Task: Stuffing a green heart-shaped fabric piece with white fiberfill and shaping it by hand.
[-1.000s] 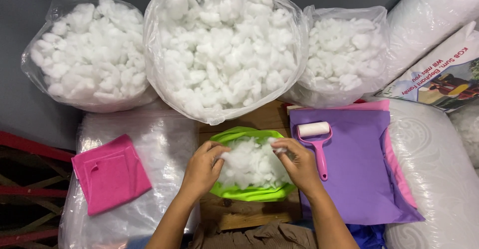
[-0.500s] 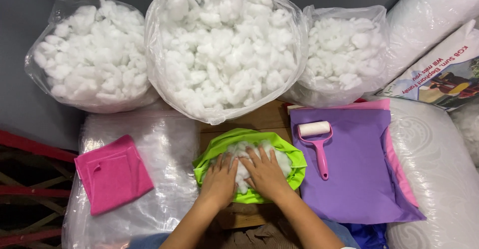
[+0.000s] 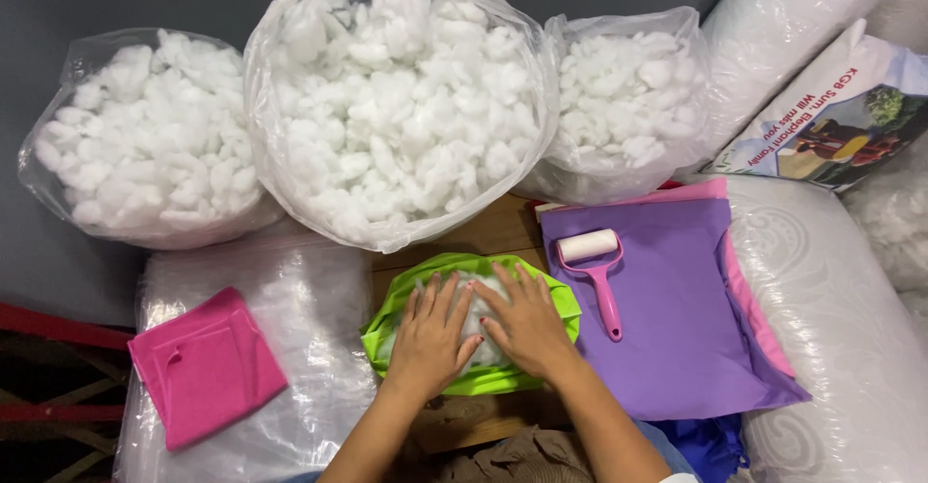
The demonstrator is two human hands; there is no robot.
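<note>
Two hands, left [image 3: 428, 333] and right [image 3: 525, 321], flat, fingers spread, pressing white stuffing [image 3: 480, 326] in one green cover [image 3: 464, 272], near centre of worktop [image 3: 503, 227]. Three clear bags [image 3: 396, 106] of stuffing far. One pink lint roller [image 3: 599, 275] right.

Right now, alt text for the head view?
Left hand and right hand lie flat on white stuffing inside a green fabric cover. Three clear bags of stuffing sit above; a pink lint roller rests on purple fabric.

hands [image 3: 478, 333] now flat on stuffing [image 3: 480, 323], cover [image 3: 464, 381] pressed
</note>
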